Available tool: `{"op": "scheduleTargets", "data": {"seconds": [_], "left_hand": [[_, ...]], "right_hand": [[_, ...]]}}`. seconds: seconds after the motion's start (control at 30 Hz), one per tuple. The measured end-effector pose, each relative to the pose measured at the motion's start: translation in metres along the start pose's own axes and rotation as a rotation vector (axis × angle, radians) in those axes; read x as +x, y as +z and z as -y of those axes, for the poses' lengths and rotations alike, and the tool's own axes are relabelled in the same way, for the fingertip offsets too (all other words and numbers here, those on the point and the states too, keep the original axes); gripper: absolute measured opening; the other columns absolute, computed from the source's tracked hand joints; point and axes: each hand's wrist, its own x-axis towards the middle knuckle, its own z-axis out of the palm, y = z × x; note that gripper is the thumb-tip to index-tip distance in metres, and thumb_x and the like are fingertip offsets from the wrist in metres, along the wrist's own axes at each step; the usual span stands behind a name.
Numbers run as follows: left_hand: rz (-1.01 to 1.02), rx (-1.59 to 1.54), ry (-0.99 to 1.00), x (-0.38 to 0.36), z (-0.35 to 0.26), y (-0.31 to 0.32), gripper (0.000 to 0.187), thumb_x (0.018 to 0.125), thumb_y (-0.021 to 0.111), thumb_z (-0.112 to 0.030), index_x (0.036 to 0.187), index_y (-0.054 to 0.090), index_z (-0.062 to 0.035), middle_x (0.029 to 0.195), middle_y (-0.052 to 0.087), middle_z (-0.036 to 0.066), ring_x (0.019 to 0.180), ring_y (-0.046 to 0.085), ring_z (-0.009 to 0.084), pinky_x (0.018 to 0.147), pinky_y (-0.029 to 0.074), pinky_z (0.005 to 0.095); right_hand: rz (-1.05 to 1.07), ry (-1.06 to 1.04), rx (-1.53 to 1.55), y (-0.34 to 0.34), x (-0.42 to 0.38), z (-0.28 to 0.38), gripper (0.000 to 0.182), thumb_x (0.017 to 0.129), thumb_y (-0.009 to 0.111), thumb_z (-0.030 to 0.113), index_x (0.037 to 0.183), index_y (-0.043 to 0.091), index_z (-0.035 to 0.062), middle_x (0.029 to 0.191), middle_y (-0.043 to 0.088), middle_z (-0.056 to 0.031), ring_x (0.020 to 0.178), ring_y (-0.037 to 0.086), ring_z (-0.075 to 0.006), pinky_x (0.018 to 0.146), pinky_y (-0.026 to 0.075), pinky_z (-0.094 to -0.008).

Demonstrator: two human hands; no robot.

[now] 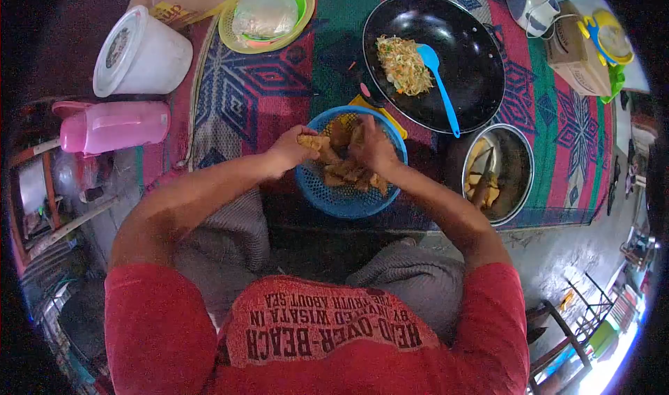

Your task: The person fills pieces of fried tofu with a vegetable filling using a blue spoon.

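A blue plastic strainer basket (350,207) sits in front of me, with several brown fried tofu pieces (341,174) inside. Over its left rim, my left hand (289,151) is closed on a golden-brown piece of fried tofu (313,142). My right hand (376,149) reaches into the basket from the right, beside the brown pieces. Its fingers are blurred and partly hidden, so I cannot make out whether they grip anything. Beyond the basket, a black wok (460,46) holds shredded vegetable filling (404,65) and a blue spatula (440,92).
A metal pot (527,186) with yellowish pieces and a knife (488,175) stands at right. A pink thermos (115,126), a white bucket (157,57) and a yellow basket (306,11) are at left. A cardboard box (575,60) is far right. Everything rests on a patterned mat (237,95).
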Motion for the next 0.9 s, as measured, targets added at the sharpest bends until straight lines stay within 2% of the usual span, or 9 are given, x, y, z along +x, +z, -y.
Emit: {"op": "scheduleTargets", "data": {"seconds": [0.17,0.23,0.33,0.37,0.43,0.53,0.67,0.8,0.9], "left_hand": [[-0.016,0.015,-0.022,0.001,-0.007,-0.001,0.047,0.063,0.069,-0.009,0.104,0.047,-0.0047,0.096,0.054,0.008,0.088,0.052,0.0172,0.077,0.042,0.0289],[-0.015,0.004,-0.027,0.007,0.001,-0.002,0.047,0.063,0.069,-0.009,0.105,0.047,-0.0046,0.096,0.054,0.008,0.088,0.052,0.0172,0.077,0.042,0.0287],[-0.018,-0.001,-0.013,0.007,0.003,-0.004,0.047,0.063,0.069,-0.009,0.105,0.047,-0.0044,0.096,0.054,0.008,0.088,0.052,0.0167,0.077,0.042,0.0282],[-0.014,0.003,0.006,0.004,0.002,-0.004,0.047,0.063,0.068,-0.009,0.105,0.047,-0.0043,0.096,0.054,0.008,0.088,0.052,0.0163,0.077,0.042,0.028],[-0.022,0.038,0.03,-0.001,-0.002,-0.004,0.046,0.063,0.068,-0.008,0.104,0.047,-0.004,0.095,0.054,0.007,0.087,0.052,0.0159,0.077,0.042,0.0278],[-0.024,0.04,0.028,0.0,-0.004,-0.003,0.045,0.063,0.068,-0.008,0.104,0.048,-0.0036,0.094,0.054,0.007,0.087,0.052,0.0154,0.076,0.042,0.0275],[-0.061,0.048,-0.02,-0.01,-0.024,0.002,0.043,0.064,0.066,-0.005,0.103,0.047,-0.0037,0.094,0.054,0.007,0.086,0.051,0.0155,0.075,0.042,0.027],[-0.055,-0.007,0.025,-0.004,-0.019,-0.001,0.042,0.065,0.064,-0.002,0.103,0.047,-0.0036,0.095,0.054,0.008,0.087,0.052,0.0161,0.076,0.042,0.0271],[-0.033,-0.005,0.083,0.001,-0.022,-0.005,0.042,0.064,0.064,-0.001,0.102,0.047,-0.0034,0.095,0.053,0.008,0.087,0.051,0.0162,0.075,0.042,0.0276]], "right_hand": [[0.116,-0.246,0.399,-0.032,-0.03,0.023,0.058,0.067,0.063,0.014,0.115,0.031,0.0049,0.105,0.045,-0.0201,0.101,0.045,-0.0364,0.081,0.039,-0.0412],[0.44,-0.351,0.12,-0.023,-0.045,0.03,0.054,0.066,0.064,0.016,0.112,0.037,0.0038,0.106,0.045,-0.0201,0.1,0.046,-0.0356,0.081,0.039,-0.0402],[0.271,-0.653,-0.026,0.018,-0.049,0.022,0.051,0.066,0.064,0.022,0.107,0.042,0.0023,0.106,0.046,-0.0191,0.097,0.048,-0.0341,0.082,0.039,-0.0414],[0.27,-0.653,-0.024,0.018,-0.044,0.021,0.051,0.066,0.064,0.022,0.107,0.042,0.0023,0.106,0.046,-0.0191,0.097,0.048,-0.0341,0.082,0.039,-0.0414],[0.309,-0.294,-0.197,-0.011,-0.026,0.041,0.037,0.075,0.051,0.024,0.106,0.045,0.0041,0.106,0.049,-0.0178,0.098,0.048,-0.0314,0.081,0.041,-0.0435],[0.296,0.007,-0.222,-0.013,-0.005,0.043,0.041,0.074,0.051,0.025,0.107,0.043,0.0031,0.104,0.05,-0.019,0.099,0.047,-0.0321,0.081,0.04,-0.0431],[-0.222,-0.124,-0.283,0.059,0.014,0.004,0.053,0.066,0.063,0.036,0.102,0.04,0.0041,0.095,0.05,-0.0209,0.096,0.046,-0.0353,0.079,0.042,-0.0414],[-0.197,0.054,-0.277,0.028,0.012,0.026,0.047,0.069,0.06,0.035,0.099,0.043,0.0038,0.094,0.051,-0.0185,0.093,0.048,-0.0334,0.079,0.042,-0.0398],[0.113,-0.077,-0.104,-0.023,0.006,0.035,0.034,0.072,0.058,0.027,0.095,0.046,0.0042,0.088,0.054,-0.015,0.086,0.053,-0.0313,0.076,0.043,-0.0388]]}}
